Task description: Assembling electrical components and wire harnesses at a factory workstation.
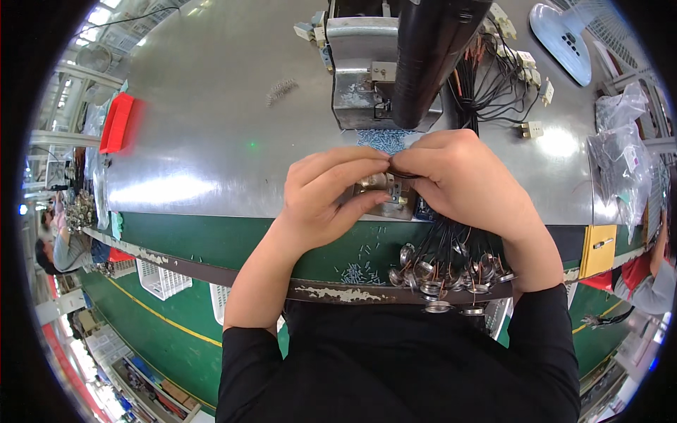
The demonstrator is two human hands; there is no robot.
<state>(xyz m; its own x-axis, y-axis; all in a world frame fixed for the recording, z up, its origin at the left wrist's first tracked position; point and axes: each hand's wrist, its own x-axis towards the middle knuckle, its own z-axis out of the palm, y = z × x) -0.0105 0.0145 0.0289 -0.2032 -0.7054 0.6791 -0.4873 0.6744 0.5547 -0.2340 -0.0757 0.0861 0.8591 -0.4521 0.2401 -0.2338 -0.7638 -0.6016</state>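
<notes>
Both of my hands meet over a small metal fixture (pixel 402 206) at the near edge of the steel bench. The fingers of my left hand (pixel 321 187) are closed around the fixture's left side, by a rounded shiny metal part (pixel 372 182); what they grip is partly hidden. My right hand (pixel 462 176) pinches a dark wire (pixel 402 171) between thumb and fingers, touching my left fingertips. Just beyond lies a heap of small bluish screws (pixel 381 140). Below my right forearm, black cables with round metal ends (pixel 451 275) hang over the bench edge.
A metal machine (pixel 363 70) with a thick black cylinder (pixel 437 63) stands ahead. Black cables with pale plugs (pixel 486 92) lie to its right. Loose screws (pixel 360 275) are on the green mat. A red bin (pixel 117 123) sits left, a yellow pad (pixel 597 250) right. Other people work at both sides.
</notes>
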